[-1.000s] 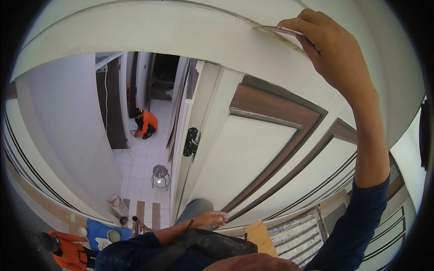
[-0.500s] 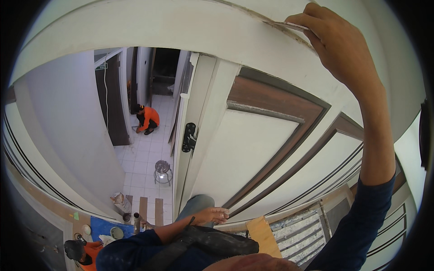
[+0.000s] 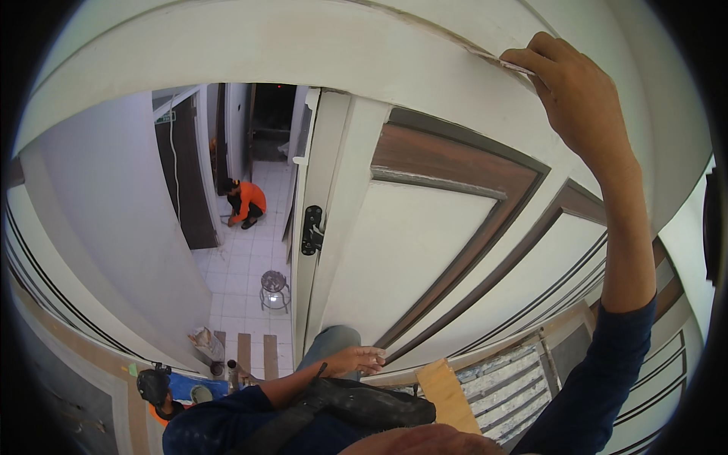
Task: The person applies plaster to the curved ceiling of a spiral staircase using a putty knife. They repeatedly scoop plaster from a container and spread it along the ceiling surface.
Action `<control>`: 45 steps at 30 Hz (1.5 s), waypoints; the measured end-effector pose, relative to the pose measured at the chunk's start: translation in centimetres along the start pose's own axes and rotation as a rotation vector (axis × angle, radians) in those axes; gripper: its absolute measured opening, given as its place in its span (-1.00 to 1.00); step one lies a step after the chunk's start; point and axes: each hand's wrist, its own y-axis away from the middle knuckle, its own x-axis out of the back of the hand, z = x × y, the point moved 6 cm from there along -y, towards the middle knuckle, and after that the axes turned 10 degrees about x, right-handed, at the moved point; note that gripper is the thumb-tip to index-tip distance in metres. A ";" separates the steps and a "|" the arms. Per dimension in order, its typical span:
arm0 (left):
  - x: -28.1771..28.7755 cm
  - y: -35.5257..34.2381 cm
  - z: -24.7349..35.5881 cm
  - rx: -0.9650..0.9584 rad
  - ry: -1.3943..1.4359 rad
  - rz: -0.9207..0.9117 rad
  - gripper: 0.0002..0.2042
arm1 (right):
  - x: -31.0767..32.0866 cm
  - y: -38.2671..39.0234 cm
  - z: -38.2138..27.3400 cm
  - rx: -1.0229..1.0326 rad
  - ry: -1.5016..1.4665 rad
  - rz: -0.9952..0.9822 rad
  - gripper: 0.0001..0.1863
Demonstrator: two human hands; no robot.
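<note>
High on the right, my right hand pinches a thin, flat, pale scraper, its edge laid against a brownish seam in the white wall above the doorway. My left hand is low by my bent knee, its fingers stretched out in front of the white and brown panelled door. No tool shows in it, though its palm is partly hidden. A black bag hangs on a strap across my body.
The door stands ajar, its black handle plate on the edge. Beyond, a person in orange squats on white tiles near a stool. Below left, another person's dark headwear is beside a blue sheet. A wooden board and paint-spattered slats lie below right.
My right hand has slid the scraper a little right and down along the seam. The person at lower left has moved right, closer to me. My left hand stays put.
</note>
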 end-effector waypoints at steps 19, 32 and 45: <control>-0.2 0.1 0.0 0.007 -0.019 0.013 -0.61 | -0.5 5.7 0.8 -0.328 -0.254 0.225 -0.66; -0.3 0.3 0.2 0.011 0.014 0.021 -0.61 | -3.6 5.2 -2.0 -0.294 -0.012 0.321 -0.49; -0.4 0.4 0.3 0.008 0.005 0.013 -0.62 | -2.1 4.8 0.5 -0.292 -0.165 0.275 -0.67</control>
